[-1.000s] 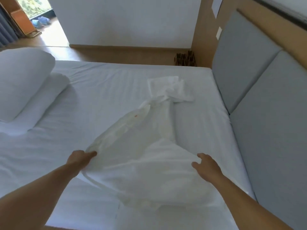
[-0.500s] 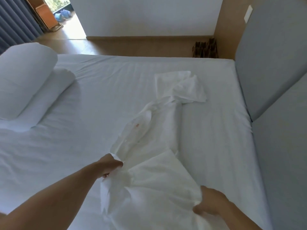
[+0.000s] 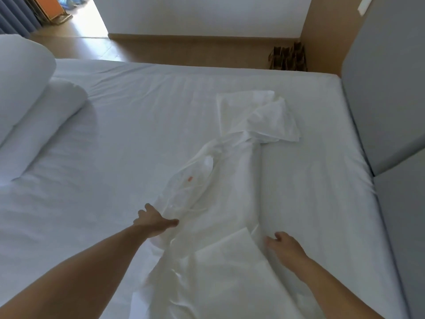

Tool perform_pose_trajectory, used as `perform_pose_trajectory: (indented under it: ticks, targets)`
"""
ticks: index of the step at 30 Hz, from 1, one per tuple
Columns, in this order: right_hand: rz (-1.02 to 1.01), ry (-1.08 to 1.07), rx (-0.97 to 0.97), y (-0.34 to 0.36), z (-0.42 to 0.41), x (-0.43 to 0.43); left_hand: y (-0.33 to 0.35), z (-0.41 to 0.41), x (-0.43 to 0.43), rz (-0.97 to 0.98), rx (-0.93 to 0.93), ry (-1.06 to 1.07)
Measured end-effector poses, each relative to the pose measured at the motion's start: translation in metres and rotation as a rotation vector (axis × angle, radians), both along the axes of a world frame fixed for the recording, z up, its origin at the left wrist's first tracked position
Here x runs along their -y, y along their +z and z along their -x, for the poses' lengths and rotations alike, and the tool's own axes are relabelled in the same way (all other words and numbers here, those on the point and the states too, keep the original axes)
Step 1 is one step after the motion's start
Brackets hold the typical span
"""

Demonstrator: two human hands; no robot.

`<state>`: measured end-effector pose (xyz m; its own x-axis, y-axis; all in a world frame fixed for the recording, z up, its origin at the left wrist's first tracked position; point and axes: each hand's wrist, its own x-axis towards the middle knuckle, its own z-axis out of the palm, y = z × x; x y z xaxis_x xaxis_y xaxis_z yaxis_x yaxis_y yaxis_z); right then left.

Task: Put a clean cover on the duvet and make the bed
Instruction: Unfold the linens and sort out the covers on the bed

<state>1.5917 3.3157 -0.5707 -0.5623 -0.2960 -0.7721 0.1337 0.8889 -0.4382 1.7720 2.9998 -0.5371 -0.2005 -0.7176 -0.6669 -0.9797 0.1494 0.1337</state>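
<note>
Two bare forearms reached in from the bottom corners of the frame over a bed point(image 3: 115, 146) dressed in a white sheet. The duvet cover point(image 3: 230, 203), white and crumpled, lay on the sheet as a long rumpled band. It ran from the bottom centre of the frame up to a bunched, partly folded end right of centre.

The cover lay between the two hands. The left grip point(image 3: 156, 223) sat at the band's left edge, its thumb touching the fabric. Its fingers were spread straight over the sheet and grasped nothing, so it was released. The right grip point(image 3: 285, 246) sat at the band's right edge, just beside a flat folded flap of the cover. Its fingers were loosely curled with no cloth seen inside them, so it too was released.

A small orange-red mark point(image 3: 189, 179) showed on the cover above the left grip, too small to read.

The left arm stretched long and nearly straight from the lower left, palm down. The right arm came in shorter from the lower right, back of the hand up.

Stacked white pillows point(image 3: 23, 88) occupied the left edge, grey headboard panels point(image 3: 379, 100) the right edge, and a brown bag point(image 3: 287, 58) stood on the floor at upper right.
</note>
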Motion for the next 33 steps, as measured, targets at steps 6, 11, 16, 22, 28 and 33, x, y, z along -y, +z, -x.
perform_pose_trajectory:
  ticks: [6,11,16,22,28,33]
  targets:
    - [0.116,-0.341,0.033,-0.036,0.004,0.047,-0.036,0.025,0.015,-0.102,-0.206,0.191]
    - [0.302,-0.516,0.317,-0.005,0.001,0.076,-0.015,0.05,0.005,-0.156,-0.317,-0.021]
    - [0.432,-0.709,-0.002,0.073,0.037,0.063,0.045,0.077,0.021,-0.071,-0.505,-0.016]
    - [0.39,-0.852,-0.562,0.193,0.076,0.005,0.117,0.127,-0.02,-0.219,-0.674,-0.162]
    - [0.239,-0.114,-0.869,0.223,-0.009,0.021,0.121,0.088,-0.019,-0.422,-0.557,-0.287]
    - [0.056,0.831,-0.015,0.167,-0.112,0.064,0.083,-0.034,0.062,-0.308,-0.15,-0.23]
